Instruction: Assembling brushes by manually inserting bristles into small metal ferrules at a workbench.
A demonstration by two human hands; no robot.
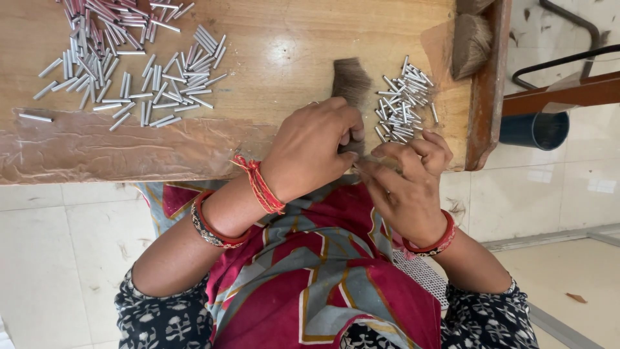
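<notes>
- Closest to the camera is the person's lap, where red patterned cloth [323, 278] is spreading out, with dark printed sleeves [168, 320] showing at the bottom of the view.
- Both hands are working right at the near edge of the wooden table [278, 71], toward its right end.
- Left hand [313, 152] is curling over a tuft of brown bristles [351, 81], fingers pressed together around the lower end of it. The fanned top of the tuft is sticking out past the knuckles and lying on the table.
- Right hand [407, 187] is sitting just beside the left one, fingertips [423, 152] bunching together and meeting the left hand's fingers at the base of the tuft. Looks like it's pinching something thin there, but I honestly can't tell what, it's too small.
- Red bangles [216, 226] and a red thread [261, 187] are hanging on the left wrist, and another red bangle [433, 242] is on the right wrist.
- Just past the right hand, a small pile of short silver metal tubes [400, 103] is lying near the table's right edge.
- Way bigger scatter of the same silver tubes [155, 77] is spreading over the far left part of the table, with some pinkish ones [106, 16] mixing in at the far edge.
- One more clump of bristles [470, 44] is resting at the far right corner, against the raised wooden rim.
- Brown tape or plastic [97, 148] is wrinkling along the near edge on the left.
- Off the table to the right, a dark blue bucket [533, 129] is standing on the pale tiled floor.
</notes>
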